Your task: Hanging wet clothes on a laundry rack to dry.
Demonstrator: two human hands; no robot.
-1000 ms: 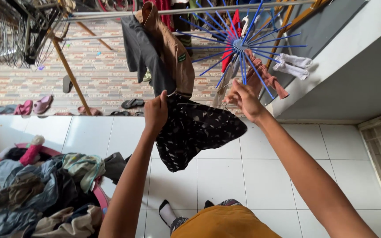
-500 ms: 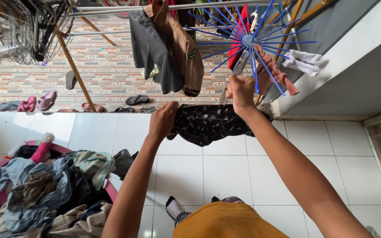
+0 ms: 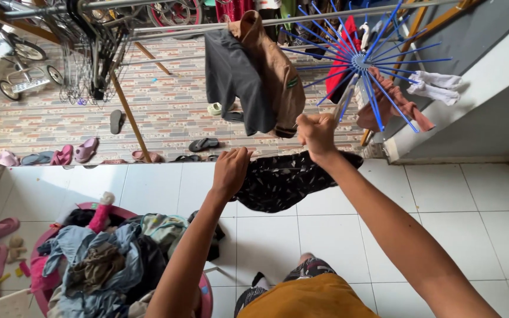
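I hold a black patterned garment (image 3: pixel 278 179) stretched between both hands at chest height. My left hand (image 3: pixel 231 171) grips its left edge. My right hand (image 3: pixel 316 134) is closed on its right edge, raised a little higher, just below the blue spoked hanger (image 3: pixel 360 62). A brown shirt (image 3: pixel 278 76) and a grey shirt (image 3: pixel 234 76) hang from a rail directly behind the garment. Pink cloth (image 3: pixel 396 103) and white socks (image 3: pixel 437 88) hang from the blue spokes.
A pink basin (image 3: pixel 204 297) heaped with mixed laundry (image 3: pixel 110 262) sits at lower left on the white tiled floor. Sandals (image 3: pixel 204 143) and slippers (image 3: pixel 66 154) lie along the patio edge. A wooden rack leg (image 3: pixel 131 115) and wire hangers (image 3: pixel 86 53) stand at upper left.
Both hands have kept hold of the black garment; the right hand stays up by the blue spokes. My view has shifted, so the basin and rack sit further right.
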